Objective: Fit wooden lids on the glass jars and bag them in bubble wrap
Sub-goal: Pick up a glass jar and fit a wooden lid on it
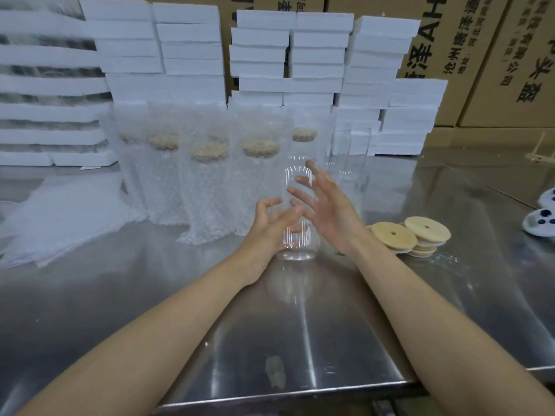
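Loosely curled, the left hand (267, 219) lies against the tall clear glass jar (297, 250); whether it grips is unclear. Behind, clear bubble-wrap bags (207, 187) each hold a wooden-lidded jar (259, 147). The bare jar stands empty, lidless, on the steel table (270, 340). The right hand (333, 211), fingers spread, flanks it. Stacked round wooden lids (411, 235) sit rightward.

Reflective steel table (120, 295), white foam slabs (192, 49) stacked behind — brown printed cartons (492, 94) along the back
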A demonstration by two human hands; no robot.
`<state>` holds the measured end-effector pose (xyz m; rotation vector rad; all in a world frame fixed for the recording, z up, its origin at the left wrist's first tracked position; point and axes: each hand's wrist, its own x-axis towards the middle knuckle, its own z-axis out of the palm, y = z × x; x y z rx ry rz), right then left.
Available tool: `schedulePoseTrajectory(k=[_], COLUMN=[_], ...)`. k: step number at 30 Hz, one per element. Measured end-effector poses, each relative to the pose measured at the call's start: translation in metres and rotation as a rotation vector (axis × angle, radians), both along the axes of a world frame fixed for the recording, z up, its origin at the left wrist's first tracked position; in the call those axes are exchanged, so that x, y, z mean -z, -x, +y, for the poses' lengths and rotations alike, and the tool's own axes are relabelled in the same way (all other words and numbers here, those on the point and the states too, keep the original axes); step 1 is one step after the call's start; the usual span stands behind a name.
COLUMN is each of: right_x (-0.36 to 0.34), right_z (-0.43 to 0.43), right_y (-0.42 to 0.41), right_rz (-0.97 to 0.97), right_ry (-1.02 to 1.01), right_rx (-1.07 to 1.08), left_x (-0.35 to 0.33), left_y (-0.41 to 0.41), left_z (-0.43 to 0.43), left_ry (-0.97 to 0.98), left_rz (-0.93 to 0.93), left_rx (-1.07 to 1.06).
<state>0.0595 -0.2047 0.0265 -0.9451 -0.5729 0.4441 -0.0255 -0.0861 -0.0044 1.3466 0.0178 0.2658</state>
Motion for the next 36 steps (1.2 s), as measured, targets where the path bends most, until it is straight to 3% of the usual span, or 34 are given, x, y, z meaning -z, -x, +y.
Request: schedulePoseTrajectory(k=[4, 8, 12, 16, 24, 29, 36], right_x=[0.004, 0.006, 0.0, -0.003, -0.003, 0.003, 0.004], right_z=[0.0, 0.003, 0.001, 0.004, 0.005, 0.002, 0.004], right_y=[0.003, 0.011, 0.015, 0.017, 0.014, 0.009, 0.005], right_rz=[0.051, 0.139, 0.078, 0.103, 0.038, -0.08, -0.001], right_ry=[0.042, 0.063, 0.052, 0.014, -0.093, -0.046, -0.025], right_rx=[-0.074, -0.172, -0.286, -0.201, 0.107, 0.324, 0.227], left_x=[-0.005, -0.009, -0.015, -0.019, -0.005, 0.004, 0.003], left_y=[0.0, 0.002, 0.006, 0.008, 0.002, 0.001, 0.0], left_z=[0.004, 0.005, 0.006, 0.006, -0.005, -0.008, -0.006], left_ry=[0.157, 0.184, 0.306, 0.453, -0.124, -0.51, -0.41], left_rz=[-0.033, -0.034, -0.034, 0.019, -0.051, -0.134, -0.127], left_rx=[0.057, 0.071, 0.229, 0.382, -0.001, -0.195, -0.283])
